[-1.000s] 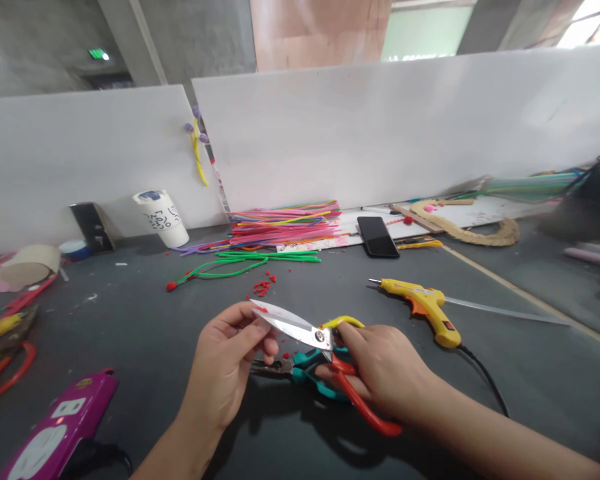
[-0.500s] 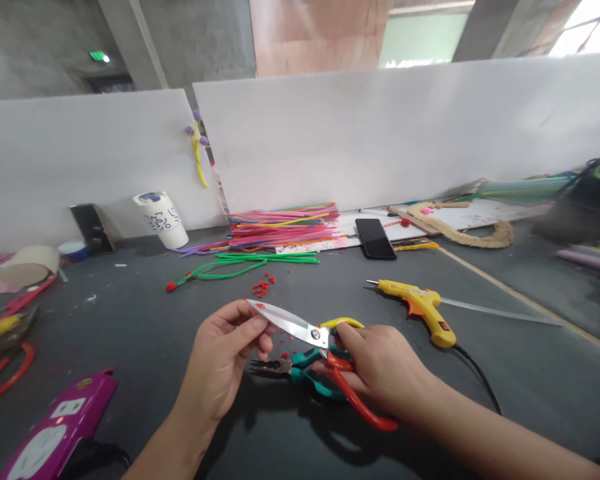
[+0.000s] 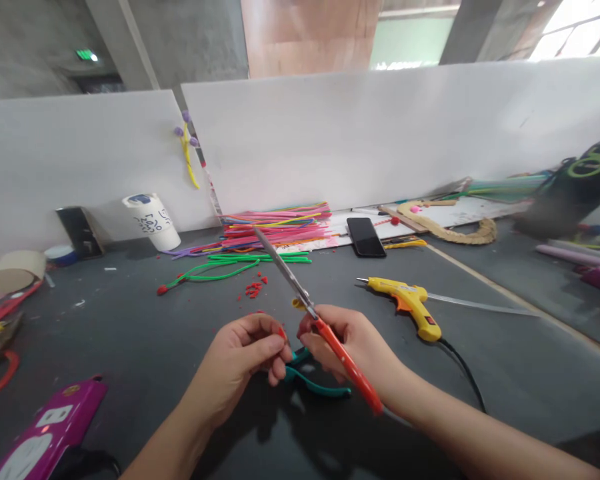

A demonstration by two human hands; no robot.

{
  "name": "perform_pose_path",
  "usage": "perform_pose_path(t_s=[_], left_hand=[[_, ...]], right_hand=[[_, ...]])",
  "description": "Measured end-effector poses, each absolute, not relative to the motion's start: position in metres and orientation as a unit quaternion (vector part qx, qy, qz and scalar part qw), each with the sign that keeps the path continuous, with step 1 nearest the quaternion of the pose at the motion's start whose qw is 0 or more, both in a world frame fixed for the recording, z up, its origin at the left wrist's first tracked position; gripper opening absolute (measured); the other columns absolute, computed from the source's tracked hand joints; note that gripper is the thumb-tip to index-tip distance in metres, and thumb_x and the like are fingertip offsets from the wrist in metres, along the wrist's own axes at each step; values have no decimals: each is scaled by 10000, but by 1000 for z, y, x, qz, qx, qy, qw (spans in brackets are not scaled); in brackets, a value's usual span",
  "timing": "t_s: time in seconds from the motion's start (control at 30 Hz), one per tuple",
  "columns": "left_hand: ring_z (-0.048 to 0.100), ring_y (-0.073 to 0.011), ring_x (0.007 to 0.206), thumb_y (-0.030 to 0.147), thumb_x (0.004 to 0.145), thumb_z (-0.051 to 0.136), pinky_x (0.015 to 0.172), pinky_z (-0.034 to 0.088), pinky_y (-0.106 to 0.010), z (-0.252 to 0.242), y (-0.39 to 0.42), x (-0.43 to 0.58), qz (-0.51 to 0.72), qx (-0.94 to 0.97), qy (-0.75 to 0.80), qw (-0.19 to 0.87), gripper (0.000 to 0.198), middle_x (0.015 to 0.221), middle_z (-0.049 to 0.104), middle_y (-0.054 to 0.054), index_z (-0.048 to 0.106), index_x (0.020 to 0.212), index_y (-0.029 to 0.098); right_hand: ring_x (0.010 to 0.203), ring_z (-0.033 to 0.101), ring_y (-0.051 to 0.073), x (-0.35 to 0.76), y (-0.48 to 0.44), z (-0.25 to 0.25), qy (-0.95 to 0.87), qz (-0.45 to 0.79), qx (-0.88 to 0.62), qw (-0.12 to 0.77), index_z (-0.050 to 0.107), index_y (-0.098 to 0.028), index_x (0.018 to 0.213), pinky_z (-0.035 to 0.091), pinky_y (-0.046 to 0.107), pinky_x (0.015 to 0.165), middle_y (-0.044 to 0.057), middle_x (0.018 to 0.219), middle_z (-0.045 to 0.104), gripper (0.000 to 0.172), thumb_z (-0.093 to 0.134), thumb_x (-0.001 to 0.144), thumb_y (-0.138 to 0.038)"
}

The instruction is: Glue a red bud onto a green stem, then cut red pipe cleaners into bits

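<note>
My left hand [image 3: 247,360] is closed in a pinch, with a small red piece [image 3: 282,333] showing at its fingertips. My right hand [image 3: 357,343] holds a pair of scissors [image 3: 337,350] by the red and yellow handles. The blades point up and away, close together, above the table. Both hands' fingertips are near each other. Below them lie teal-handled pliers [image 3: 320,388], their jaws hidden behind my left hand. Several tiny red bits [image 3: 254,289] are scattered just beyond my fingers.
Green pipe cleaners [image 3: 225,268] and a pink bundle of pipe cleaners [image 3: 275,230] lie farther back. A phone [image 3: 365,237] is beside the bundle. On the right rests a yellow glue gun [image 3: 405,303] with its cord; at left, a purple power strip [image 3: 55,427] and a white cup [image 3: 153,221].
The scissors have swung from pointing left at my left fingertips to pointing up and away. My right hand has turned and come closer to my left hand. The view has shifted slightly.
</note>
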State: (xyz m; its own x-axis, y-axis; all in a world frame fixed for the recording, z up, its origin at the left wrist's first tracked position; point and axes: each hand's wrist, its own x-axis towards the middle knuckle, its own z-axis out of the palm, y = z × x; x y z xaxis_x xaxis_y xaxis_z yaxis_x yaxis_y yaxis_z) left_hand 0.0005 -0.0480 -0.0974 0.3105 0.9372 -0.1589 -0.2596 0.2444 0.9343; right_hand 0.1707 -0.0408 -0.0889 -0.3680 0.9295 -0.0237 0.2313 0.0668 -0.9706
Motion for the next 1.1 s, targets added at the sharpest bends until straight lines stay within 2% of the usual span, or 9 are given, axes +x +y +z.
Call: perform_pose_path(t_s=[0.1, 0.2, 0.5, 0.67, 0.77, 0.87, 0.97, 1.1], left_hand=[[533, -66, 452, 185, 720, 617, 432, 410, -165, -98, -49, 1, 392, 453, 393, 698, 75, 582, 622, -12, 582, 689, 126], [530, -68, 450, 185, 712, 622, 427, 407, -166, -98, -49, 1, 368, 466, 402, 697, 80, 575, 614, -14, 589, 683, 118], [515, -78, 444, 138, 670, 604, 420, 392, -182, -97, -49, 4, 352, 492, 437, 666, 37, 560, 584, -7, 614, 688, 108], [537, -109, 513, 159, 654, 614, 487, 420, -219, -94, -48, 6, 423, 499, 464, 598, 82, 599, 603, -14, 604, 729, 127], [519, -113, 490, 173, 630, 629, 475, 411, -224, -92, -49, 10, 413, 521, 485, 568, 75, 530, 571, 0, 607, 684, 126], [502, -112, 459, 145, 622, 595, 455, 398, -225, -93, -50, 12, 387, 543, 496, 556, 30, 490, 540, 11, 609, 644, 129], [498, -110, 479, 111, 642, 540, 472, 393, -225, -96, -51, 10, 366, 574, 495, 541, 69, 526, 551, 4, 603, 653, 136], [499, -117, 508, 129, 651, 535, 490, 391, -230, -97, -50, 8, 368, 587, 483, 536, 73, 545, 550, -1, 602, 678, 136]], right_hand=[[338, 340, 44, 167, -39, -85, -600, 594, -416, 337, 493, -179, 726, 256, 152, 331, -85, 474, 432, 38, 500, 705, -210], [324, 338, 33, 166, -37, -84, -590, 616, -397, 338, 488, -170, 696, 250, 143, 327, -87, 453, 439, 44, 529, 680, -176], [353, 331, 26, 166, -36, -86, -631, 581, -407, 315, 461, -168, 641, 252, 146, 349, -80, 482, 448, 55, 486, 675, -133], [343, 317, 25, 164, -36, -87, -623, 563, -437, 321, 441, -178, 627, 250, 151, 356, -99, 465, 378, 75, 463, 657, -114], [354, 316, 31, 163, -35, -90, -633, 546, -445, 322, 428, -183, 623, 253, 155, 367, -97, 467, 374, 77, 460, 654, -120], [429, 334, 46, 162, -34, -93, -648, 532, -431, 334, 431, -176, 615, 282, 156, 408, -77, 513, 402, 74, 462, 640, -113], [525, 361, 70, 163, -33, -94, -670, 506, -425, 339, 457, -161, 617, 310, 166, 464, -50, 577, 434, 49, 472, 626, -115], [550, 356, 84, 163, -31, -95, -695, 476, -437, 316, 469, -155, 618, 300, 177, 471, -43, 583, 430, 24, 486, 636, -157]])
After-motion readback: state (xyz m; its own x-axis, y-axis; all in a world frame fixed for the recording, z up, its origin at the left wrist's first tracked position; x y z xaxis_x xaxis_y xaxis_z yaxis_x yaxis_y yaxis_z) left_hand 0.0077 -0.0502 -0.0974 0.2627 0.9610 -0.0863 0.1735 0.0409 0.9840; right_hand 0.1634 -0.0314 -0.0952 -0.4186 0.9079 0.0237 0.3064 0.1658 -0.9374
